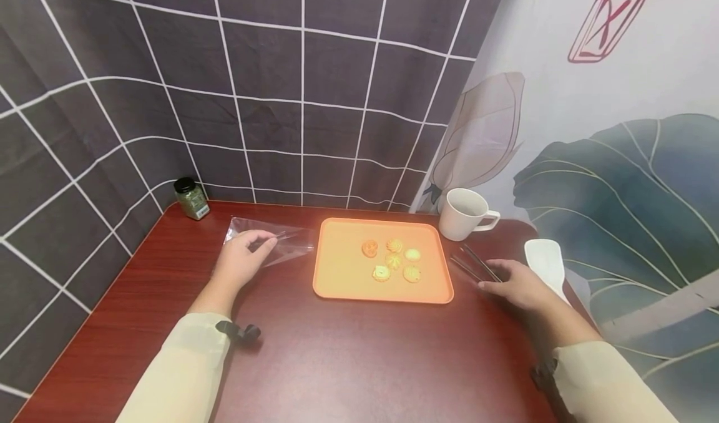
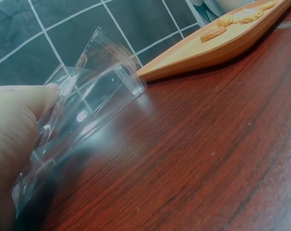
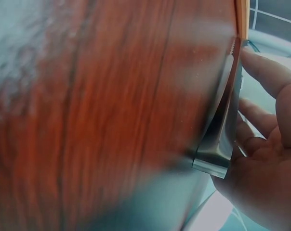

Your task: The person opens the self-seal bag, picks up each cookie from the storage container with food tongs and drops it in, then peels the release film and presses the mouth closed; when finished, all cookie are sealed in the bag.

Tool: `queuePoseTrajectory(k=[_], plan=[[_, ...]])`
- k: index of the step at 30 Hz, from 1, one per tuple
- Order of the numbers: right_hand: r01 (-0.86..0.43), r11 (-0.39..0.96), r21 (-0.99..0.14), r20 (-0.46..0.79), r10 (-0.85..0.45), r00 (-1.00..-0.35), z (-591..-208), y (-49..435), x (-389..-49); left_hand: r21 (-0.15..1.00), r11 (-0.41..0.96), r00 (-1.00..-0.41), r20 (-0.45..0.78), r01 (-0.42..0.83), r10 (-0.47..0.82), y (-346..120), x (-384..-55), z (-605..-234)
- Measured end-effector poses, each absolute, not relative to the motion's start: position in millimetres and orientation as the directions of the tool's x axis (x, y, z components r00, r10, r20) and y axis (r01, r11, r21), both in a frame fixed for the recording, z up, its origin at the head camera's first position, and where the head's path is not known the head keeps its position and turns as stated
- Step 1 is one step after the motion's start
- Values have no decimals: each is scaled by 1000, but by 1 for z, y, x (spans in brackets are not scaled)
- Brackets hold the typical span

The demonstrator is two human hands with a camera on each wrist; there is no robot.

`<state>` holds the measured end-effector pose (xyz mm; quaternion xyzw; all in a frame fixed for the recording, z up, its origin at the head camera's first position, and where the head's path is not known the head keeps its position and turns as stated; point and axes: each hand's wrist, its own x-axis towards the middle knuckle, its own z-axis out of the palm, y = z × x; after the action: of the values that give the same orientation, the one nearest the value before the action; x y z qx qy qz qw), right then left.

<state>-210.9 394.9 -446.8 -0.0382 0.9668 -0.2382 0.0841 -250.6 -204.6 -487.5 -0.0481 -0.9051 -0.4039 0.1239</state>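
Taking the orange tray (image 1: 342, 257) as landmark. Nearest: pale sleeves (image 1: 182, 364) are showing left and right on its near side, a small dark device (image 1: 243, 334) sitting at the left wrist. Red-brown table (image 1: 337, 357) is running under everything, glossy, dark grain lines showing in both wrist views; a soft glare is spreading just nearer than the tray.

Left hand (image 1: 246, 257), left of the tray: thumb and fingers are pinching a clear plastic bag (image 1: 292, 242), gap nearly nil. Bag is stretching toward the tray's left end, its film catching light.

Right hand (image 1: 519, 284), right of the tray: thumb and fingers are standing partly apart about metal tongs (image 1: 466, 268); can't tell if they're actually gripping. Tong tips are pointing at the tray's right end, arms spread. White flat utensil (image 1: 545, 261) is lying farther right of the tray, beyond the hand.

On the tray, six biscuits (image 1: 393, 261) are clustering right of its middle. Off its far right corner a white mug (image 1: 456, 220) is standing; well left of its far side, a dark-lidded jar (image 1: 193, 199).

Behind the tray a dark grid-patterned curtain (image 1: 337, 67) is hanging, lines wavering; right of it, a pale cloth (image 1: 618, 192) is showing big blue-green leaves.
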Motion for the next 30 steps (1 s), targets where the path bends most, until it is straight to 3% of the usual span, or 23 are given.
queuePoseTrajectory(k=[8,19,30], plan=[[-74,855,-513,-110,-151,-982,-452,394,-215,725,666,-969,247,173,-18,-206,-250,-488],[-65,870,-489,-99,-129,-987,-446,388,-210,729,664,-971,239,166,-20,-206,-250,-488],[-172,829,-532,43,-176,-983,-438,354,-205,726,664,-968,251,178,-15,-205,-251,-488]])
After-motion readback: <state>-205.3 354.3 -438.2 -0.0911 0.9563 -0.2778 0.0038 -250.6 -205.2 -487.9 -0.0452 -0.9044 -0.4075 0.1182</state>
